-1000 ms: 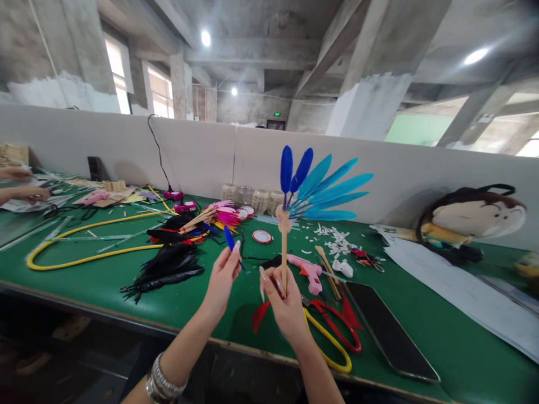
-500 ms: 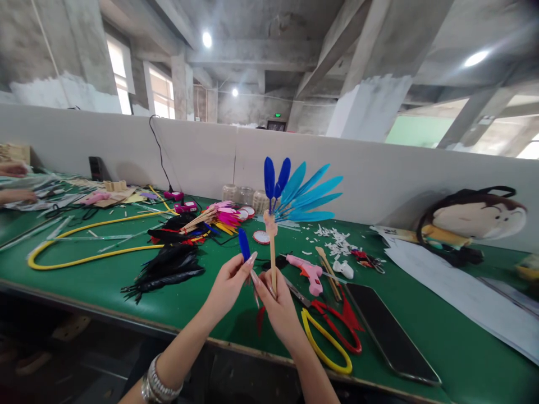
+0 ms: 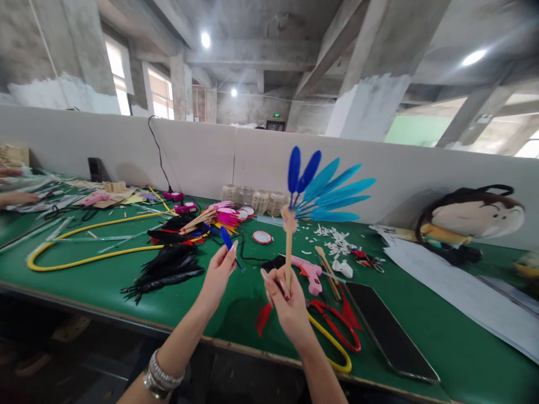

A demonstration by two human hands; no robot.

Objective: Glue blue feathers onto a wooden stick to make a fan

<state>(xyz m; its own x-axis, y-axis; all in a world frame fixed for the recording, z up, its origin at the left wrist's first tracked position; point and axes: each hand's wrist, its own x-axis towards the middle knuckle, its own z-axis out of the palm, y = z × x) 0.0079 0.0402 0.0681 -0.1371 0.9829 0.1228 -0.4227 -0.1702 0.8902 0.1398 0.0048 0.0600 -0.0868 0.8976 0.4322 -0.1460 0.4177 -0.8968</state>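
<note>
Through the head camera I had the left hand (image 3: 222,262) raised above the green tabletop (image 3: 189,306), its thumb and fingers pinching a single dark blue feather (image 3: 226,238), vane up and quill slanting down to the right. Silvery bracelets (image 3: 162,375) circled that wrist. Just beside it, the right hand (image 3: 287,300) gripped the lower end of a flat wooden stick (image 3: 288,252), which I saw standing nearly upright above the fingers. At the stick's top, a pale lump (image 3: 288,217) bore two blue feathers (image 3: 309,171) and, fanning out to the right, a spray of turquoise feathers (image 3: 343,194). The loose feather was apart from the stick. Below the right hand, a red piece (image 3: 263,320) lay on its left; on its right I made out red-handled scissors (image 3: 351,331) and a yellow loop (image 3: 337,359) partly hidden by the forearm. Just beyond that hand were a pink glue gun (image 3: 311,276) and wooden strips (image 3: 327,269); farther right lay a dark-screened device (image 3: 391,331). To the left of the left hand I saw black feathers (image 3: 168,269), with pink-feathered sticks (image 3: 219,216) beyond them. Ahead of both hands were a red-rimmed disc (image 3: 262,237) and, farther off, clear jars (image 3: 260,201). Well away to the far left, a co-worker's hand (image 3: 21,198) reached over some scattered strips.
</note>
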